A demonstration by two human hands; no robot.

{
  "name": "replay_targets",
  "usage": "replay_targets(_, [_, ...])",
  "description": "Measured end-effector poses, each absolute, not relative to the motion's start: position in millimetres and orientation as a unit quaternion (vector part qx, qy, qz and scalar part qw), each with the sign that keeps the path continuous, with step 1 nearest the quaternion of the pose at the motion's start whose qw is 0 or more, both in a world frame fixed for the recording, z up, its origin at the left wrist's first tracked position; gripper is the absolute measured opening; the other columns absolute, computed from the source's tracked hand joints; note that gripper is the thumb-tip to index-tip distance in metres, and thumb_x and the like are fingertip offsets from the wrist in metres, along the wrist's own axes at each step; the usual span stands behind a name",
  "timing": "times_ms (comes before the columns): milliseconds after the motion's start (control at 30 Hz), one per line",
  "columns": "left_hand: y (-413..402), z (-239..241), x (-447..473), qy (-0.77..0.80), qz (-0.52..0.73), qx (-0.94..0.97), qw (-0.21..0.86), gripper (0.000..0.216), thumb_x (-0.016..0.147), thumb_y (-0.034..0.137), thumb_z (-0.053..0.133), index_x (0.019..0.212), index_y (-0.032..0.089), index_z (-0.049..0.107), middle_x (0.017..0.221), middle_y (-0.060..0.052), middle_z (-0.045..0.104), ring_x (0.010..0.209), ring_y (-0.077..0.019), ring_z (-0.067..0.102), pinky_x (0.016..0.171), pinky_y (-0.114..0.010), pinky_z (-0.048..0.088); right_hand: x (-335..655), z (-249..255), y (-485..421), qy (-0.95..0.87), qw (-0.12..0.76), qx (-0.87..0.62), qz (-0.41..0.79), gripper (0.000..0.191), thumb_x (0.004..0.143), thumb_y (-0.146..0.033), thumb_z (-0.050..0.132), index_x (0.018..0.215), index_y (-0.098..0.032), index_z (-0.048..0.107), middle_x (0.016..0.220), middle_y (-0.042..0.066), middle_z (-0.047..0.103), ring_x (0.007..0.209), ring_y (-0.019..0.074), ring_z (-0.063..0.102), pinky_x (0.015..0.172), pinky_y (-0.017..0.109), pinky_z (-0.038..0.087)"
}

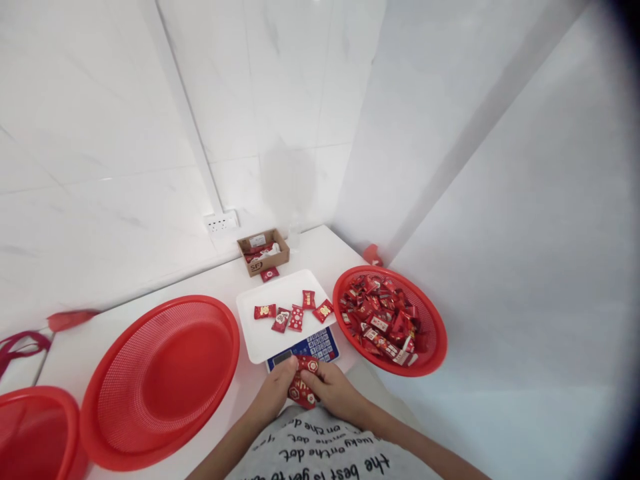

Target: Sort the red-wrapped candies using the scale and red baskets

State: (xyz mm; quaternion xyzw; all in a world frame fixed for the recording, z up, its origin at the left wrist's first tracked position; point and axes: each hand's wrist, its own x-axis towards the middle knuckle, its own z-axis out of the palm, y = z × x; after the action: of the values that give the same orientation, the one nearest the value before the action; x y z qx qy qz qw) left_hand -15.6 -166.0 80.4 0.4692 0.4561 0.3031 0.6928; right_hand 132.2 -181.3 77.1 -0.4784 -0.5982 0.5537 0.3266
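Close to my body, both hands grip a small red printed pouch [303, 393] with pale flower shapes and lettering. My left hand [279, 387] pinches its left edge, and my right hand [333, 387] has its thumb across the front. Whether the pouch is open at the top I cannot tell. Just beyond my hands is a blue digital scale [325, 345] with a keypad, partly under a white tray [257, 343]. Several red wrapped candies [296, 318] lie spread on the tray.
On the right, a red plastic basket [437, 347] holds many red packets. A wide red basket [210, 393] stands left, beside another red basket [70, 413] at the edge. Behind the tray sit a cardboard box [254, 267] and a red packet [270, 274]. Walls enclose the table.
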Motion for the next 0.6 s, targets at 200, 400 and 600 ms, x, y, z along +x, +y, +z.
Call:
replay_targets(200, [-163,75,-10,0.437,0.314,0.435,0.723,0.042,0.072,0.053,0.058,0.080,0.013,0.061,0.077,-0.005,0.066,0.076,-0.0189,0.059,0.071,-0.029,0.043,134,80,-180,-0.634,0.310,-0.457,0.541,0.031,0.086,-0.037,0.041,0.085,-0.014,0.062,0.080,0.003,0.065,0.074,0.0158,0.056,0.068,0.025,0.043])
replay_targets(400, [-161,84,-7,0.453,0.304,0.474,0.691,0.043,0.072,0.055,0.056,0.078,0.013,0.061,0.073,-0.003,0.064,0.070,-0.0174,0.057,0.069,-0.029,0.043,137,71,-182,-0.605,0.336,-0.465,0.552,0.031,0.083,-0.041,0.046,0.081,-0.014,0.061,0.076,0.002,0.063,0.069,0.0148,0.053,0.064,0.025,0.042])
replay_targets(600, [-159,87,-3,0.479,0.314,0.506,0.645,0.043,0.073,0.057,0.053,0.077,0.015,0.061,0.075,-0.003,0.064,0.075,-0.0192,0.055,0.072,-0.030,0.042,139,68,-184,-0.608,0.308,-0.485,0.547,0.034,0.083,-0.041,0.044,0.079,-0.013,0.063,0.073,0.003,0.063,0.066,0.0148,0.053,0.061,0.025,0.041])
